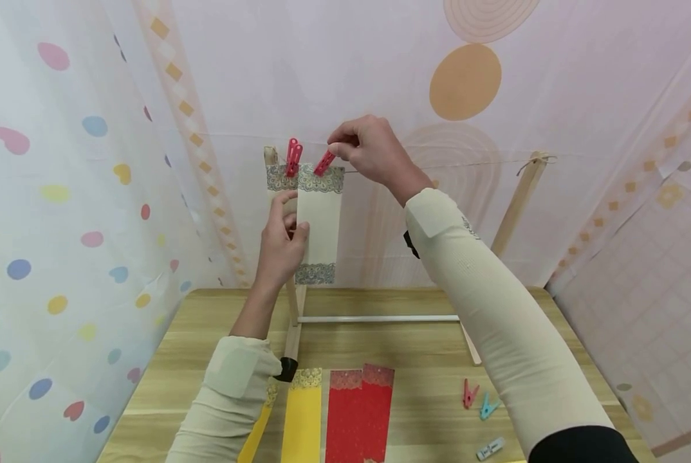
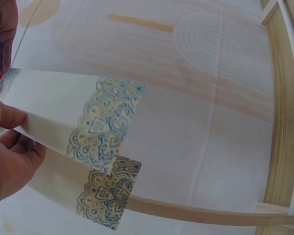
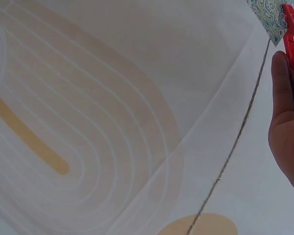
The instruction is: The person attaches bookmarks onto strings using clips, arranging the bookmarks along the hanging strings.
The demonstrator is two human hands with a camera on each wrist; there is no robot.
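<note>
A cream paper card [image 1: 321,225] with patterned bands at top and bottom hangs at the left end of a string [image 3: 241,128]. My left hand [image 1: 282,247] pinches its left edge, thumb in front and other fingers behind. At the card's top, my right hand [image 1: 374,149] grips a red clothespin [image 1: 324,163] by its handle ends, its tip over the patterned band. Partly behind it hangs a second cream card [image 1: 280,177], its lower band [image 2: 110,193] showing in the left wrist view. More red clothespins [image 1: 293,157] sit at the top of that one.
The string runs to a wooden post [image 1: 519,202] at the right; a white bar [image 1: 380,319] crosses the stand low down. On the wooden table [image 1: 426,386] lie yellow cards [image 1: 302,418], red cards [image 1: 345,411], a pink clothespin [image 1: 469,393], a blue clothespin [image 1: 488,406] and a pale clothespin [image 1: 490,448].
</note>
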